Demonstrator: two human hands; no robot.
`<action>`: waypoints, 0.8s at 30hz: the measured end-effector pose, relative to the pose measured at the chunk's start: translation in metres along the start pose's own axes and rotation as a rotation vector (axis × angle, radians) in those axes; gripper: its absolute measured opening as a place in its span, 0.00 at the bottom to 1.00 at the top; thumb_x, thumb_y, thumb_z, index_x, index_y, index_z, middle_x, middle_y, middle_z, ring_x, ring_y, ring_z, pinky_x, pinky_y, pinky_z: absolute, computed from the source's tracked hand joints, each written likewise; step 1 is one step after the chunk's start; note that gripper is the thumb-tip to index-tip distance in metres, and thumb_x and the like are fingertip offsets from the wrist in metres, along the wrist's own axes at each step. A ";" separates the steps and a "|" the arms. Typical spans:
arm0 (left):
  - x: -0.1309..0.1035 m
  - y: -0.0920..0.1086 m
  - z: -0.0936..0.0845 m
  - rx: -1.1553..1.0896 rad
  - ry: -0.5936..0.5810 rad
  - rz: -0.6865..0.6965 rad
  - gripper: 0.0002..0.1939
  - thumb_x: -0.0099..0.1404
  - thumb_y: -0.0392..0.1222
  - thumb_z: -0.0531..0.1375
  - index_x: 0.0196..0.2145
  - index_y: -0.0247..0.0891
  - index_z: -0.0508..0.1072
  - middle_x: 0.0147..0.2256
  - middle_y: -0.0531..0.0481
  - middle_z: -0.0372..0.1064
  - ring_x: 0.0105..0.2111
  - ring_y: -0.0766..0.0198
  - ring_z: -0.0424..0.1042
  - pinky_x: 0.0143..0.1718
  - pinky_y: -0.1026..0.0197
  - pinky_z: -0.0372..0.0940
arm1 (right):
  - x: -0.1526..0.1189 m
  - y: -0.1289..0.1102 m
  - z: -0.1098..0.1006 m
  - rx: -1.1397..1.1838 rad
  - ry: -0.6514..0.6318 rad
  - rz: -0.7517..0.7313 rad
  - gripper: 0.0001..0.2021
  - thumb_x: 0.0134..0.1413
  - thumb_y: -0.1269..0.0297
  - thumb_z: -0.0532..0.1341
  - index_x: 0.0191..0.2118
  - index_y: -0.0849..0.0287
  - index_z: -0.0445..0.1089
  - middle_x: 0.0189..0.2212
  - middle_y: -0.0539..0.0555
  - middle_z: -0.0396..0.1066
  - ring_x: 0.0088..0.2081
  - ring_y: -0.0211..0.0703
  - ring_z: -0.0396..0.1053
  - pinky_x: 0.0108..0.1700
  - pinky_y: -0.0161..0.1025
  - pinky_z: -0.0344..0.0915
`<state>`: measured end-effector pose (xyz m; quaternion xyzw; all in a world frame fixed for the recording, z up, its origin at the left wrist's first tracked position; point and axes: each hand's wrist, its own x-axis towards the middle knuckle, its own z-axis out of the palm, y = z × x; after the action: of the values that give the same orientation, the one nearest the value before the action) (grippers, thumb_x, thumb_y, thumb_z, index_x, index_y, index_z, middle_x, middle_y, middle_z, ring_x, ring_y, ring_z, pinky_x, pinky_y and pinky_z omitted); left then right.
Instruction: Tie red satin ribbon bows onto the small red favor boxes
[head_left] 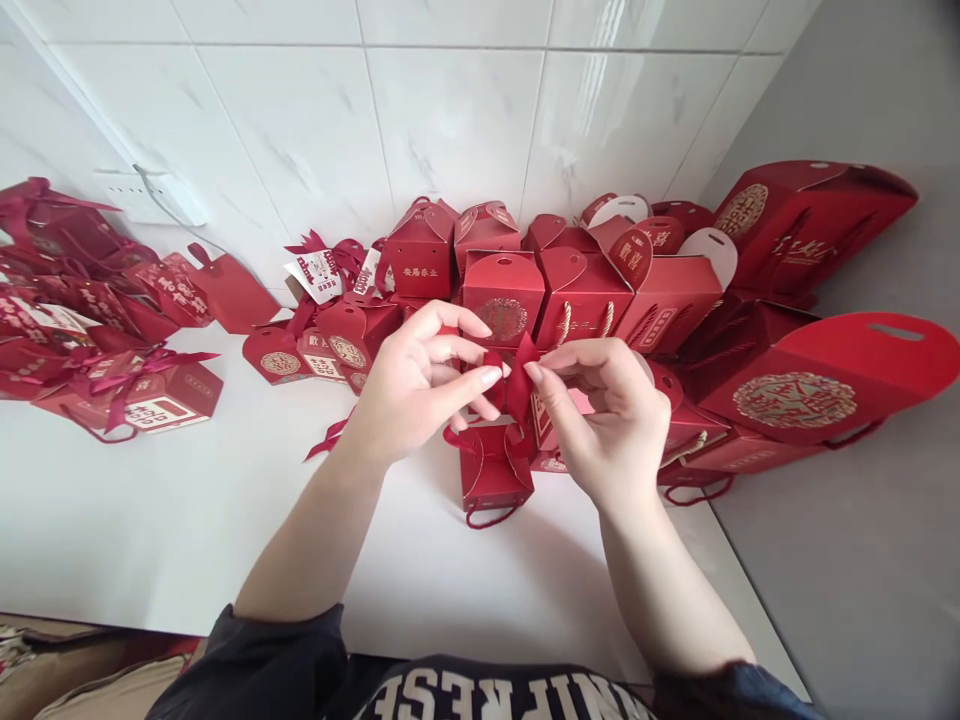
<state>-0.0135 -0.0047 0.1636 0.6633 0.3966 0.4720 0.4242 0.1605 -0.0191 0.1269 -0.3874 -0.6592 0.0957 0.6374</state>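
Note:
A small red gift box [496, 482] with a dark red cord handle stands on the white table, below my two hands. Red ribbon [523, 378] rises above the box between my fingers. My left hand [431, 380] pinches a loop of it between thumb and fingers, the other fingers loosely bent. With thumb and index finger, my right hand [604, 410] pinches the ribbon's other side. Where the ribbon meets the box top is partly hidden by the fingers. A loose ribbon tail [328, 442] lies on the table left of my left wrist.
Many red gift boxes [502, 300] are stacked against the tiled wall behind my hands. Larger boxes [795, 385] stand at right beside a grey panel. Ribboned boxes [161, 395] crowd the left side. A cable runs from a wall socket [150, 197]. The white table [225, 530] extends in front.

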 end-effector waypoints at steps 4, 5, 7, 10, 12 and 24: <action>0.002 -0.006 0.007 0.049 0.012 -0.053 0.16 0.56 0.41 0.68 0.41 0.40 0.70 0.29 0.55 0.73 0.20 0.70 0.72 0.22 0.68 0.68 | -0.001 0.002 -0.003 -0.114 -0.080 -0.071 0.09 0.60 0.76 0.58 0.37 0.55 0.72 0.33 0.50 0.76 0.33 0.39 0.73 0.36 0.37 0.70; 0.002 -0.007 0.008 0.043 0.010 -0.055 0.16 0.55 0.41 0.69 0.40 0.40 0.70 0.28 0.55 0.73 0.20 0.71 0.71 0.24 0.68 0.69 | -0.002 0.003 -0.004 -0.118 -0.091 -0.065 0.09 0.60 0.76 0.57 0.37 0.55 0.72 0.34 0.50 0.76 0.33 0.39 0.73 0.35 0.38 0.70; 0.003 -0.010 0.008 0.027 0.010 -0.057 0.17 0.54 0.42 0.70 0.39 0.40 0.70 0.27 0.55 0.73 0.21 0.71 0.70 0.24 0.67 0.69 | -0.004 0.005 -0.003 -0.112 -0.096 -0.022 0.08 0.59 0.76 0.58 0.38 0.55 0.71 0.33 0.50 0.75 0.31 0.38 0.72 0.35 0.38 0.70; 0.004 -0.013 0.008 0.018 -0.006 -0.066 0.18 0.52 0.43 0.71 0.37 0.40 0.68 0.25 0.56 0.73 0.21 0.70 0.70 0.24 0.67 0.67 | -0.007 0.007 -0.003 -0.015 -0.109 0.090 0.05 0.58 0.72 0.61 0.38 0.55 0.68 0.33 0.49 0.74 0.31 0.38 0.72 0.35 0.37 0.70; 0.004 -0.015 0.008 0.013 -0.022 -0.075 0.18 0.53 0.43 0.71 0.36 0.40 0.68 0.25 0.55 0.74 0.22 0.70 0.70 0.24 0.67 0.67 | -0.008 0.008 -0.004 0.091 -0.138 0.166 0.05 0.58 0.70 0.63 0.38 0.55 0.66 0.33 0.49 0.73 0.33 0.39 0.73 0.35 0.37 0.70; 0.004 -0.012 0.014 -0.004 -0.042 -0.155 0.13 0.55 0.43 0.70 0.34 0.38 0.71 0.27 0.54 0.73 0.21 0.71 0.68 0.19 0.70 0.64 | -0.007 0.006 -0.007 0.296 -0.230 0.313 0.06 0.59 0.68 0.63 0.40 0.54 0.65 0.33 0.49 0.73 0.36 0.38 0.74 0.33 0.34 0.68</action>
<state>-0.0011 0.0003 0.1504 0.6396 0.4368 0.4247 0.4688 0.1686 -0.0221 0.1185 -0.3737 -0.6383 0.3321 0.5853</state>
